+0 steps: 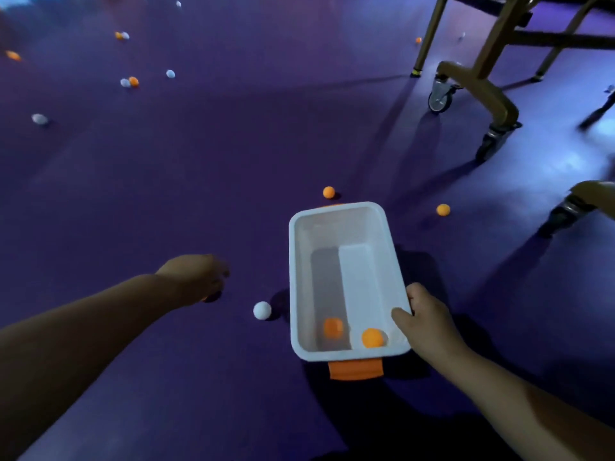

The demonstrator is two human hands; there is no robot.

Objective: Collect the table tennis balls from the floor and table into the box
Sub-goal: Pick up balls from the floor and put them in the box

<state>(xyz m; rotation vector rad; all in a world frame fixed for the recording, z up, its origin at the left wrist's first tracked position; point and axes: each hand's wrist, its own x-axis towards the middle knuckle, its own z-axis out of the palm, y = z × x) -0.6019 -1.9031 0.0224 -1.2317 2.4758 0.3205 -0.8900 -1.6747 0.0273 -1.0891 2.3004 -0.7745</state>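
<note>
Table tennis balls [372, 337], two orange, sit in the white box [298, 261], which my right hand [429, 319] grips by the rim. A white ball [262, 310] lies at its 9 o'clock. My left hand [196, 277] reaches low and I cannot tell its grasp. If I tilt the box one-handed, they could roll out.

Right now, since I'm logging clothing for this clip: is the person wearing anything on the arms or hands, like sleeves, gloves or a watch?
Nothing shows. The left forearm and right forearm are bare to the frame edge, with no sleeves. The left hand and right hand have no gloves. No watch, band or ring is visible, though the light is dim.
</note>
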